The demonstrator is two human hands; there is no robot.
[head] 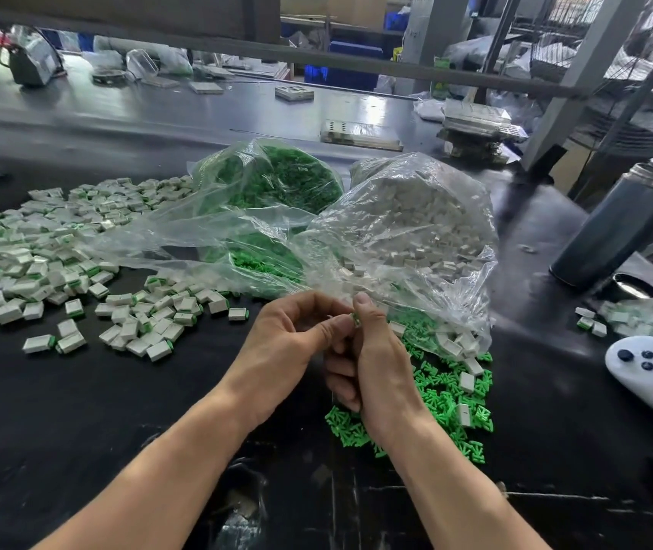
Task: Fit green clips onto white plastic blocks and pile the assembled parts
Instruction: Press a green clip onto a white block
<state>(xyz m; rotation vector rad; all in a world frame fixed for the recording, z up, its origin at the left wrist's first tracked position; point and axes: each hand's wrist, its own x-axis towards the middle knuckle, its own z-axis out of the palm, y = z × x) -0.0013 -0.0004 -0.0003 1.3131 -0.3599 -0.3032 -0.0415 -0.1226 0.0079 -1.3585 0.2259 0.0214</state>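
Observation:
My left hand [285, 343] and my right hand [372, 363] meet above the black table [118, 410]. Between their fingertips they pinch one small white block with a green clip [355, 319], mostly hidden by the thumbs. Loose green clips [447, 398] lie under and right of my right hand, with a few white blocks [467, 381] among them. A clear bag of white blocks [408, 228] and a clear bag of green clips [273, 180] sit just behind my hands. The wide pile of assembled parts [39, 248] spreads over the left of the table.
A dark steel bottle [618, 228] stands at the right, with its lid [634, 285] beside it. A white controller [650, 371] lies at the right edge, near another bag of parts [650, 315]. Trays and a grey device [33, 59] sit on the far bench.

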